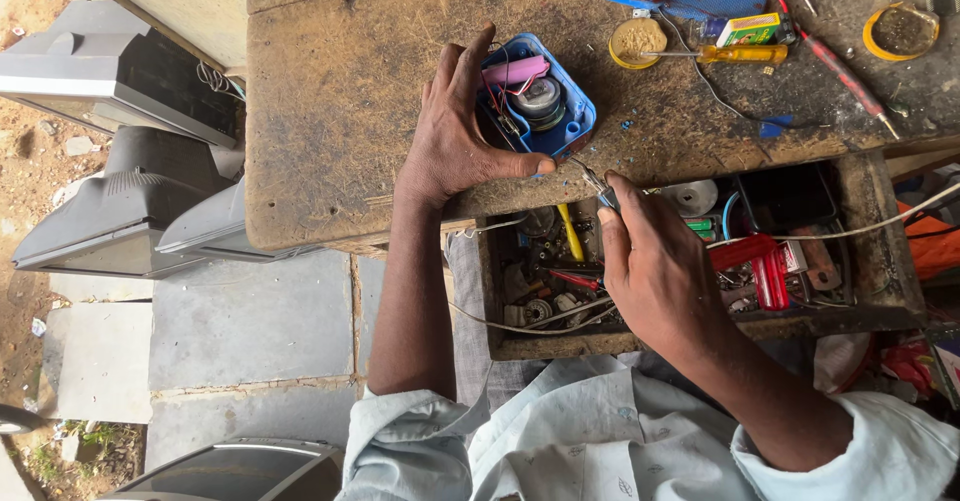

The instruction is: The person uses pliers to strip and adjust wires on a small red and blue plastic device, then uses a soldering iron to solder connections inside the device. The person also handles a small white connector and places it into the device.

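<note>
An opened blue plastic device casing, with a pink cylindrical cell, a round metal motor and thin wires showing inside, is being steadied on the worn wooden workbench by the left hand, whose fingers are being curled around its near-left side. A thin metal tool is being pinched by the closed right hand, just beside the casing's lower right corner. An open wooden drawer of spare parts is being overhung by that hand.

Small blue casing, opened, wires and pink cell inside, on workbench
</note>
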